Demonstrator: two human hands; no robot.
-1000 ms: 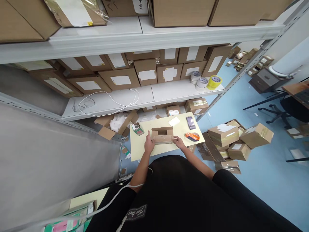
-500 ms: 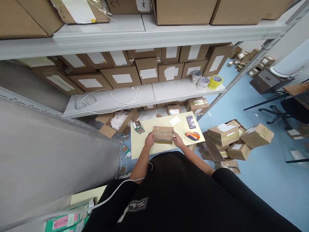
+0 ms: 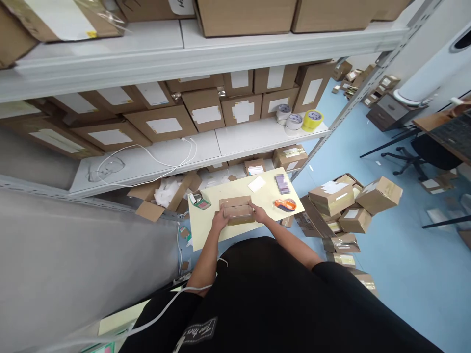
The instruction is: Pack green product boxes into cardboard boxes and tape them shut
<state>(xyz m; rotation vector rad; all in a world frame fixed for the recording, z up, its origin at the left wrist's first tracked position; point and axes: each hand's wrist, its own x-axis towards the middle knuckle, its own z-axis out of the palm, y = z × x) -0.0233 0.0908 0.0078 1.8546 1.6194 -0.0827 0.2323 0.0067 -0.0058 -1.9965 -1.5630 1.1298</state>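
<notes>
On a pale yellow table (image 3: 206, 230) lies a small brown cardboard box (image 3: 237, 208), its top flaps meeting along a seam. My left hand (image 3: 220, 218) grips the box's left end. At the right end, my right hand (image 3: 258, 213) has its fingers over the edge of the flaps. To the right is an orange and blue tape dispenser (image 3: 285, 204). A white paper slip (image 3: 256, 184) lies behind the box, and a blurred purple item (image 3: 282, 184) is at the back right. A small green box (image 3: 199, 200) stands open at the left.
A grey metal shelf (image 3: 147, 166) with labelled boxes rises behind the table. Tape rolls (image 3: 294, 122) and a white cable (image 3: 154, 162) lie on it. An open carton (image 3: 165, 193) with white packing sits at the left. Parcels (image 3: 333, 196) are piled on the floor at the right.
The view has swung to the right. Both hands stay on the cardboard box, and my right-hand fingers have moved slightly inward over its flaps.
</notes>
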